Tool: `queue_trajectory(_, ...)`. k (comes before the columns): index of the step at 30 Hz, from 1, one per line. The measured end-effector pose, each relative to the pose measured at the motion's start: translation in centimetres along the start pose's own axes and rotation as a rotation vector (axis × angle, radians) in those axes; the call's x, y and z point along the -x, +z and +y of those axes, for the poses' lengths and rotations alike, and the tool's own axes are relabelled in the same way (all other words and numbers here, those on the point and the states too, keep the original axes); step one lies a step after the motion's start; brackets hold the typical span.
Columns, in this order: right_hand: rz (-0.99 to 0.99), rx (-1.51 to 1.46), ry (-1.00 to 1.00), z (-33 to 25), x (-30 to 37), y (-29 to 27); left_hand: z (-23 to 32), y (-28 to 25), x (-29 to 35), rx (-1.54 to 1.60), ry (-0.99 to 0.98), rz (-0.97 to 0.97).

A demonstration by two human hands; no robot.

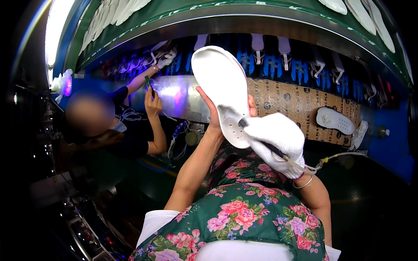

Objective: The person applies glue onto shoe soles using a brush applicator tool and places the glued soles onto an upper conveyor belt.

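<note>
A white shoe sole [220, 76] is held up in front of me, its broad end away from me and its narrower end with small holes close to me. My bare left hand [213, 114] is closed around it, thumb on the left edge and fingertips showing at the right edge. My right hand [278, 139], in a white knit glove, grips a dark-handled brush [230, 114]. The brush's grey bristles lie over the sole near the holes. A thin clear hose [307, 168] runs from beside the gloved hand off to the right.
Another white sole [335, 121] lies on a cardboard-covered bench [296, 98]. Beyond it, sandals [284, 52] stand on a blue rack under a green shelf [244, 17] bearing more soles. At left a co-worker's hand [153, 104] holds a green-tipped tool; their gloved hand [167, 58] touches the rack.
</note>
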State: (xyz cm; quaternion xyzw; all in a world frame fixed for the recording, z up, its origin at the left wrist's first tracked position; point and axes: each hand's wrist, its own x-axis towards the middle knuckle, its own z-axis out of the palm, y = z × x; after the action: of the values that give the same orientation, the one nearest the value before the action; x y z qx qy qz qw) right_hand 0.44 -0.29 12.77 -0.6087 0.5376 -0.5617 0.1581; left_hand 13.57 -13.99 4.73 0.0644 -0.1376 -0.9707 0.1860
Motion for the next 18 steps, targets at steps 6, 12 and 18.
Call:
queue_trajectory(6, -0.074, 0.003, -0.144, -0.3, 1.2, 1.2, 0.3, 0.3, -0.5, 0.154, -0.048, -0.08)
queue_trajectory(12, -0.044, 0.027, -0.08, 0.0, 1.5, 1.1, 1.2, -0.6, -2.0, 0.023, -0.017, -0.069)
queue_trajectory(18, -0.025, -0.045, 0.002, 0.2, 0.9, 0.4, 1.5, 0.8, -2.1, 0.12, 0.022, -0.062)
